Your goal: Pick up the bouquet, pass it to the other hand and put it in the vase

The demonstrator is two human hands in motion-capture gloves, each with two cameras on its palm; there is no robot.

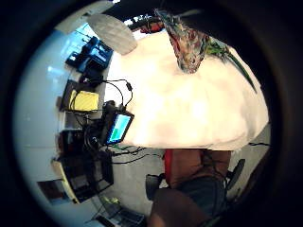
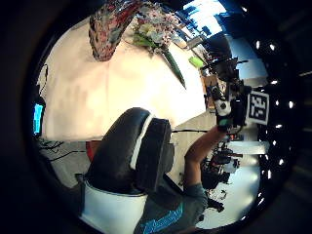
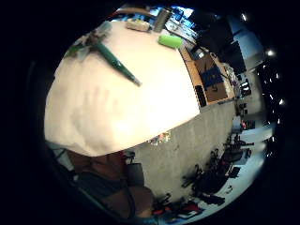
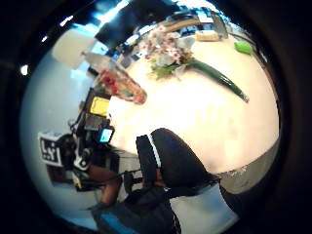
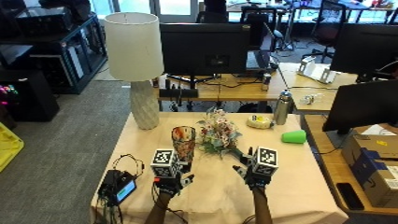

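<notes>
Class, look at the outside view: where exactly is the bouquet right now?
The bouquet lies on the table near its middle, just right of the upright vase, with both hands held above the table nearer the person.

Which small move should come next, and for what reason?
Probably the right hand should reach forward to the bouquet and grip its stem. The bouquet lies on the table beside the vase, and both hands hover open, holding nothing.

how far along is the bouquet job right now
Nothing looks done yet. The bouquet lies on the table beside the vase, which stands without it. The left hand and right hand hover with fingers spread, holding nothing. Pickup, handover and placing in the vase all remain.
</notes>
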